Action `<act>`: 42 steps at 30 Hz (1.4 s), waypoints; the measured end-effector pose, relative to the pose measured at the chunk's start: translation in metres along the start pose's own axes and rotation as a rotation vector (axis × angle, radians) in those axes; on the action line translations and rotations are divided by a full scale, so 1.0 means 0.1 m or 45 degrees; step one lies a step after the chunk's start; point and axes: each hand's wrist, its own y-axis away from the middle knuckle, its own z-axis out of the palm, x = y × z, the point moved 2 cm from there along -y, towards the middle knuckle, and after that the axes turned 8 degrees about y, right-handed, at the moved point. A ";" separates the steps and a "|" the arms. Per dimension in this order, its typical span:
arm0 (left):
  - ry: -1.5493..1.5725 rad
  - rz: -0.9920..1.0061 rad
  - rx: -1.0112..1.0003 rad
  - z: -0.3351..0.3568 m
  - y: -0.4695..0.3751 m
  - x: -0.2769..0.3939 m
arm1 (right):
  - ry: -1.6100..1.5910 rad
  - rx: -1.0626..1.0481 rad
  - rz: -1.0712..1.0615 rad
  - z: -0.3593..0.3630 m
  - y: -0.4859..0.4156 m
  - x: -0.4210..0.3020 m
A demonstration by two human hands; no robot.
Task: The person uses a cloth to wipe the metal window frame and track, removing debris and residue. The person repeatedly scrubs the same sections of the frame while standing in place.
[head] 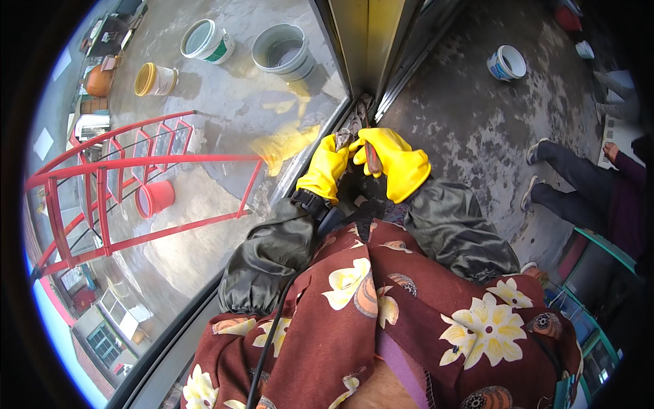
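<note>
Both my hands wear yellow rubber gloves and are close together over the lower frame of a glass door or window. My left hand (325, 168) grips a wet grey cloth (353, 125) that runs up along the frame corner. In my right hand (391, 158) is the dark red handle of a tool (372, 157); its thin shaft points into the corner by the cloth, and its tip is hidden. A metal frame post (369, 46) rises just beyond the hands.
Beyond the glass pane at left are a red metal ladder (122, 162), a red bucket (156, 198), a grey bucket (283, 51) and several other pails. On the right, a white bucket (506, 63) stands on the stained floor, and a person in dark trousers (572, 168) is nearby.
</note>
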 end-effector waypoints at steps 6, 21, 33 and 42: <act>0.104 0.096 -0.022 0.02 -0.06 0.03 | 0.625 -0.168 -0.147 -0.05 -0.56 0.40; -0.330 -0.020 -0.029 -0.21 0.11 -0.20 | -0.567 0.135 0.687 0.39 -0.86 0.96; -0.160 0.140 -0.141 -0.01 0.13 -0.07 | 0.029 -0.037 0.409 0.00 -0.86 0.57; -0.223 0.136 -0.112 -0.04 0.22 0.00 | 0.069 -0.057 0.518 0.01 -0.47 0.31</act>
